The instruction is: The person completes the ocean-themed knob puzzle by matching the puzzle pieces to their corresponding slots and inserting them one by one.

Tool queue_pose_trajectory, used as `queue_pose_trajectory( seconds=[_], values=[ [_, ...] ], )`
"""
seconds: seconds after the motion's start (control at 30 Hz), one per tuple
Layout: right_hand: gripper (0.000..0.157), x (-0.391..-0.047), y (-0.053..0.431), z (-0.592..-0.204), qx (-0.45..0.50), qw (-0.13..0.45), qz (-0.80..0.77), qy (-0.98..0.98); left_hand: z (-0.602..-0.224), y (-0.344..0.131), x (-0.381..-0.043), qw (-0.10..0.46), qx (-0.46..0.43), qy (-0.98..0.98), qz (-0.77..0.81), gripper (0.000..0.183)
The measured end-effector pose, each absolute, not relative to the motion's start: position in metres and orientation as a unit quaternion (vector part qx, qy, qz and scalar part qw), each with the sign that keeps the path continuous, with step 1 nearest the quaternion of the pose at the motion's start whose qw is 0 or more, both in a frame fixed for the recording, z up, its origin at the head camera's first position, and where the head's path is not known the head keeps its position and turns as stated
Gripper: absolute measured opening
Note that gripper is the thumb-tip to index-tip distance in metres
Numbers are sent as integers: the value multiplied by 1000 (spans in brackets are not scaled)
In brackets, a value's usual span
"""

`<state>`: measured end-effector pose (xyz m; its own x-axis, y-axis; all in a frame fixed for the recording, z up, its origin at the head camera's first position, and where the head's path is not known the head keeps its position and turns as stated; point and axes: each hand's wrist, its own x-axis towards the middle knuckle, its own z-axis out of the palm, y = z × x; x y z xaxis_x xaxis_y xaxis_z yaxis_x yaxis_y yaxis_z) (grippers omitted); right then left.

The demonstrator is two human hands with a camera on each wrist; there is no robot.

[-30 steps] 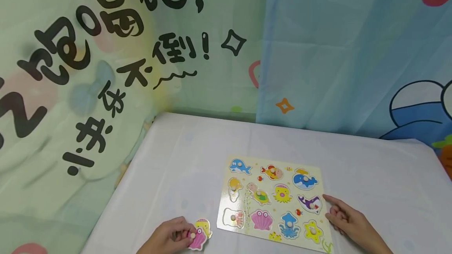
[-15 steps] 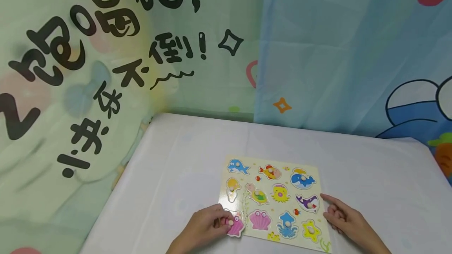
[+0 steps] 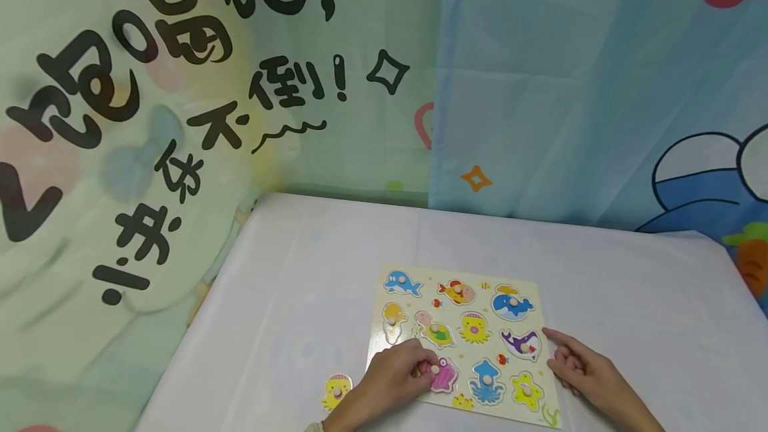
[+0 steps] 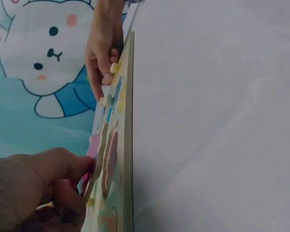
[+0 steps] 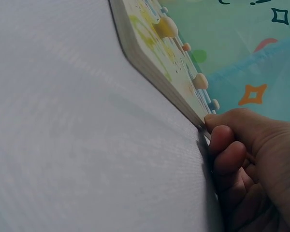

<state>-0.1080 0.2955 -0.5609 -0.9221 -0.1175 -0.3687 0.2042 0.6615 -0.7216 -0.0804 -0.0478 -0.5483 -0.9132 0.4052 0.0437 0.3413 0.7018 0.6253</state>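
My left hand (image 3: 393, 372) pinches a pink shell puzzle piece (image 3: 446, 377) by its small knob, over the bottom row of the cream peg puzzle board (image 3: 471, 354). In the left wrist view the piece is tilted and stands slightly off the board, beside a shell-shaped pink recess (image 4: 111, 162). My right hand (image 3: 585, 375) touches the board's right edge with a straight index finger and the thumb; its other fingers are curled. A yellow octopus piece (image 3: 336, 389) with a knob lies on the white cloth, left of the board, partly behind my left wrist.
Knobbed sea-animal pieces sit in the board, among them a blue squid (image 3: 487, 385), a yellow starfish (image 3: 527, 392) and a purple whale (image 3: 522, 344). A white cloth (image 3: 312, 272) covers the table. Printed curtains (image 3: 540, 85) hang along the back and left.
My left hand has carried the pink shell piece rightward from beside the octopus piece, across the lower left of the board, to the shell recess. My right hand has stayed at the board's edge.
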Motion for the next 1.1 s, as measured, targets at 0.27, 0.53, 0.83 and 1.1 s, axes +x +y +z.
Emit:
queue_pose_trajectory(
  seconds=[0.27, 0.53, 0.83, 1.1],
  values=[
    [63, -108, 295, -562, 31, 205, -415, 886, -548, -40, -79, 66, 173, 931, 316, 9],
    [62, -108, 294, -562, 34, 203, -414, 887, -548, -34, -78, 64, 168, 942, 285, 11],
    [61, -107, 293, -559, 28, 186, -405, 894, -545, -31, -75, 53, 160, 946, 276, 8],
    [62, -108, 294, -559, 35, 200, -404, 892, -544, -29, -76, 63, 154, 950, 264, 9]
  ],
)
